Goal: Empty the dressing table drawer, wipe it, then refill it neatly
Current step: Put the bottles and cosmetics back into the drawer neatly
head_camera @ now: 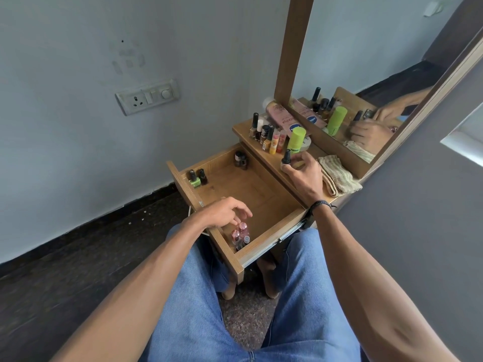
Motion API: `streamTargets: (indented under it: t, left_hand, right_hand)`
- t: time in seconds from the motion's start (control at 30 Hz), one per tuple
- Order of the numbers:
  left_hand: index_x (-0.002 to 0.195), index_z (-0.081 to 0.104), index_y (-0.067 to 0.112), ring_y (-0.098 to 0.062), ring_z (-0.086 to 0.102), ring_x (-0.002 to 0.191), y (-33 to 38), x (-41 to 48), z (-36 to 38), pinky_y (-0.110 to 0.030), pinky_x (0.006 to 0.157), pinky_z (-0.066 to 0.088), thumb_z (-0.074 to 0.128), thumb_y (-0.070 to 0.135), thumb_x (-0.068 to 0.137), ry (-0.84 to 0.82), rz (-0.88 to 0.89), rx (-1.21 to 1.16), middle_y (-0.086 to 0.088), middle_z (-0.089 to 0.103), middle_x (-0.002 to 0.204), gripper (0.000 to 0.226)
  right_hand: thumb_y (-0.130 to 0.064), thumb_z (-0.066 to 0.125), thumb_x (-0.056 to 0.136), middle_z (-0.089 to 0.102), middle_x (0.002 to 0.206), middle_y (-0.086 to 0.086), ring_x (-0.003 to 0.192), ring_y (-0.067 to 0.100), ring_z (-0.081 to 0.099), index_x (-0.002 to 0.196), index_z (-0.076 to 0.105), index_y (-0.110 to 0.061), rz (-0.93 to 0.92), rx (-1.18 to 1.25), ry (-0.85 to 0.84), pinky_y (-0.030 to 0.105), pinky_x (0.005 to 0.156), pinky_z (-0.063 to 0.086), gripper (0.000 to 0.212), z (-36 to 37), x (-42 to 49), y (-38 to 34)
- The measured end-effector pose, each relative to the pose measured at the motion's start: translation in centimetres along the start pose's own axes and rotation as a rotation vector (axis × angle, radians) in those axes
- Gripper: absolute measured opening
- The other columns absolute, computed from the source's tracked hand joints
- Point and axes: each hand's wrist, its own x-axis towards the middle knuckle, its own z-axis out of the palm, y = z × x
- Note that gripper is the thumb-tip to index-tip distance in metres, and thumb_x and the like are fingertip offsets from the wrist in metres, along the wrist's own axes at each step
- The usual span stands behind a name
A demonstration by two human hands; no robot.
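Drawer (251, 189) pulled out leftward; right hand (303, 176) grip pinching polish bottle (286, 156), upright, cap up; left hand (224, 212) slack.

The pink lotion bottle (281, 117) carries lettering too blurred to read.

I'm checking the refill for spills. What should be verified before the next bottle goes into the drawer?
1. Drawer pulled open: ok.
2. Right hand grips the black-capped nail polish bottle on the tabletop: ok.
3. That bottle's cap is on: ok.
4. Bare floor in the drawer's middle to set it on: ok.
5. Left hand out of the middle, over the pink-capped bottles in the near corner: ok.
6. Drawer wiped and dry: cannot tell.
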Motion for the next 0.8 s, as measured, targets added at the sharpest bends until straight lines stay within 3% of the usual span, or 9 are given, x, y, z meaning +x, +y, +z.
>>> streamTargets:
  t: [0.13,0.3,0.4,0.5,0.57,0.7,0.8]
  left_hand:
    - [0.105,0.072,0.027,-0.011,0.07,0.094,-0.4,-0.1,-0.3,-0.022,0.082,0.058,0.046,-0.006,0.094,0.287,0.05,-0.136,0.008,0.072,0.1,0.044]
    - [0.104,0.07,0.025,-0.01,0.069,0.085,-0.4,0.4,-0.3,-0.022,0.072,0.057,0.05,-0.005,0.093,0.58,0.068,-0.292,0.009,0.069,0.092,0.038]
    - [0.109,0.067,0.028,-0.006,0.067,0.079,-0.5,0.6,0.5,-0.03,0.066,0.059,0.055,0.002,0.095,0.65,0.041,-0.229,0.014,0.067,0.094,0.032]
    - [0.116,0.062,0.034,0.004,0.06,0.073,-0.9,0.4,1.3,-0.011,0.053,0.043,0.059,0.016,0.095,0.702,0.036,0.016,0.019,0.066,0.1,0.028]
    - [0.119,0.059,0.032,0.002,0.059,0.077,-0.9,0.2,1.5,-0.006,0.055,0.034,0.059,0.02,0.095,0.708,0.058,0.086,0.018,0.065,0.103,0.027]
    - [0.121,0.057,0.025,-0.008,0.061,0.095,-0.7,0.2,1.5,-0.017,0.067,0.04,0.057,0.016,0.096,0.756,0.05,0.122,0.012,0.065,0.107,0.027]
    - [0.124,0.055,0.023,-0.01,0.063,0.098,-0.6,0.4,1.6,-0.018,0.066,0.038,0.056,0.015,0.095,0.77,0.007,0.177,0.009,0.064,0.112,0.031]
  right_hand:
    - [-0.045,0.073,0.074,0.068,0.089,-0.014,0.081,0.002,0.061,0.09,0.066,-0.027,-0.019,-0.006,0.008,0.025,0.065,0.041,0.025,0.1,0.0,-0.1]
    - [-0.039,0.074,0.08,0.066,0.097,-0.019,0.088,-0.004,0.059,0.089,0.061,-0.035,-0.109,0.018,-0.031,0.023,0.069,0.042,0.016,0.7,-1.2,-0.9]
    - [-0.041,0.07,0.085,0.064,0.103,-0.018,0.091,-0.003,0.059,0.096,0.059,-0.038,-0.199,-0.01,-0.158,0.02,0.073,0.047,0.016,2.5,-3.5,-1.1]
    - [-0.041,0.072,0.084,0.067,0.097,-0.014,0.085,0.002,0.063,0.1,0.063,-0.034,-0.148,0.047,-0.258,0.02,0.072,0.053,0.02,5.1,-6.1,-0.4]
    - [-0.037,0.074,0.083,0.069,0.093,-0.015,0.083,0.001,0.066,0.1,0.066,-0.031,-0.091,0.034,-0.279,0.026,0.075,0.057,0.02,6.7,-7.2,0.2]
    - [-0.033,0.077,0.082,0.07,0.095,-0.018,0.087,-0.004,0.065,0.101,0.068,-0.027,0.014,0.006,-0.252,0.028,0.083,0.058,0.022,8.3,-6.5,0.6]
    - [-0.033,0.078,0.081,0.07,0.099,-0.015,0.092,0.001,0.066,0.103,0.068,-0.027,0.092,-0.024,-0.274,0.03,0.086,0.057,0.024,8.9,-5.3,0.6]
